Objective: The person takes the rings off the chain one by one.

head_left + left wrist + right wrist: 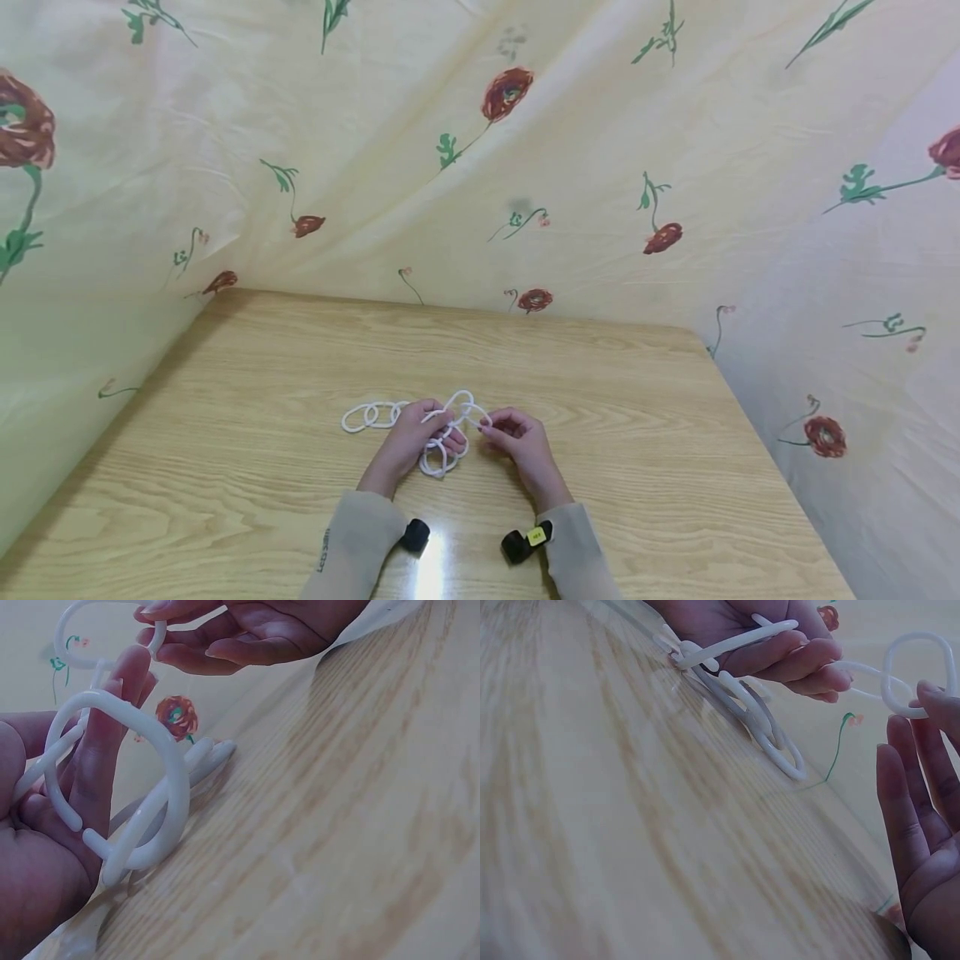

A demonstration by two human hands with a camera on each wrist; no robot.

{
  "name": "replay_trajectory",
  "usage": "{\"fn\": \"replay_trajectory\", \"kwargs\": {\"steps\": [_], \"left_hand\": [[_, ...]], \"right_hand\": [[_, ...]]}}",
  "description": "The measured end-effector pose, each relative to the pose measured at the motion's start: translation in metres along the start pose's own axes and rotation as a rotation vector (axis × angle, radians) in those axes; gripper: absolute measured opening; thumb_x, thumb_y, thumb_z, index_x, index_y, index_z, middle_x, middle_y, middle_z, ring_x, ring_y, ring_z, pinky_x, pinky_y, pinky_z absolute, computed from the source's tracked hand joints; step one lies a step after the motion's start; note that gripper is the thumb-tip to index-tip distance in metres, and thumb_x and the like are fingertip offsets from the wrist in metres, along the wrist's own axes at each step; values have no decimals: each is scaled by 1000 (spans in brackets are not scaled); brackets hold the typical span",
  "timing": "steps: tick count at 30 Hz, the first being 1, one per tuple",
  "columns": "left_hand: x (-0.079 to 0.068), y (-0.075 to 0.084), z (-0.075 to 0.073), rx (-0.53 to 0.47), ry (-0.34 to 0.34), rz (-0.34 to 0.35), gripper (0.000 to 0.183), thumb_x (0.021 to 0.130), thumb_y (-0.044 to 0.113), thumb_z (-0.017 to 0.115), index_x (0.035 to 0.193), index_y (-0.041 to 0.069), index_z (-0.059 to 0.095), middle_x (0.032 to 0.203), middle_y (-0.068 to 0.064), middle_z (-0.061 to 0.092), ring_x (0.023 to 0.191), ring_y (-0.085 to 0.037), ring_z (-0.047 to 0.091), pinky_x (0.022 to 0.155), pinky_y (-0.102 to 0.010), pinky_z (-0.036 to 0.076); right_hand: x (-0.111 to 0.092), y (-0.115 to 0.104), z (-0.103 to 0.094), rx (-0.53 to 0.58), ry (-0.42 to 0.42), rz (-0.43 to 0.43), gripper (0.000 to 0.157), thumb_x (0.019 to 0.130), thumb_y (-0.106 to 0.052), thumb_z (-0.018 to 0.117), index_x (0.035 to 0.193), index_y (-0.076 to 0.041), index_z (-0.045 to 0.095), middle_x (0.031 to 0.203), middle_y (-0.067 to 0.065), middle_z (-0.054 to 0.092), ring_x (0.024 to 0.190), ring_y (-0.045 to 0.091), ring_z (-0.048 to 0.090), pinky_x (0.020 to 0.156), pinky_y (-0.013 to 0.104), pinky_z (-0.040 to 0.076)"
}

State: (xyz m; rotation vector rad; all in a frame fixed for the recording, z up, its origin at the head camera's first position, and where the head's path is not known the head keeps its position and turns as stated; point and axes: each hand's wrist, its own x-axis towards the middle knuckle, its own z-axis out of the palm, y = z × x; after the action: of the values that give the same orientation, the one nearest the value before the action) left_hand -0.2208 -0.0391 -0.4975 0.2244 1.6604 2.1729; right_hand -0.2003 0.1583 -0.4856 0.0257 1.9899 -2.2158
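A chain of white plastic links (177,772) runs through the left hand (408,435), which grips part of it between thumb and fingers. One large link by that palm shows a narrow gap in its loop in the left wrist view. Between thumb and fingertips, the right hand (523,437) pinches an oval end link (918,636), joined to a link leading back to the left hand. Several more links hang below the left palm. Another stretch of the chain (345,419) lies on the table to the left, partly hidden behind the left hand.
The wooden table (637,433) extends around both hands. A flower-printed cloth (390,167) hangs behind it and along both sides. Black devices (415,536) are strapped at both wrists, near the light sleeves.
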Motion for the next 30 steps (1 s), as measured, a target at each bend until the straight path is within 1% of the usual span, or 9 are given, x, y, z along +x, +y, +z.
{"fn": "replay_trajectory", "kwargs": {"steps": [7,16,23,30], "left_hand": [[-1,0,0,5,-8,10,13,99,9,49,93,-3,48,71,-8,72,60,-11,69,59,-23,60],[-2,3,0,40,7,-7,15,100,10,48,95,-4,49,72,-6,72,63,-12,70,61,-23,61],[-2,2,0,40,8,-1,16,100,10,48,96,-5,49,72,-7,72,62,-11,70,59,-22,60],[-1,1,0,29,8,-3,15,100,10,49,95,-3,48,71,-6,72,61,-11,69,59,-22,60]], "right_hand": [[1,2,-1,2,22,0,17,85,6,65,87,-11,67,84,-5,69,80,11,66,71,24,61],[0,1,0,37,33,-35,21,86,7,64,86,-14,67,84,-5,70,78,10,66,69,23,60],[0,0,0,44,47,-48,17,87,4,65,88,-12,67,88,-2,69,79,10,66,68,24,60],[0,0,0,62,87,-49,13,88,4,64,91,-8,68,92,3,69,78,10,65,66,24,60]]}}
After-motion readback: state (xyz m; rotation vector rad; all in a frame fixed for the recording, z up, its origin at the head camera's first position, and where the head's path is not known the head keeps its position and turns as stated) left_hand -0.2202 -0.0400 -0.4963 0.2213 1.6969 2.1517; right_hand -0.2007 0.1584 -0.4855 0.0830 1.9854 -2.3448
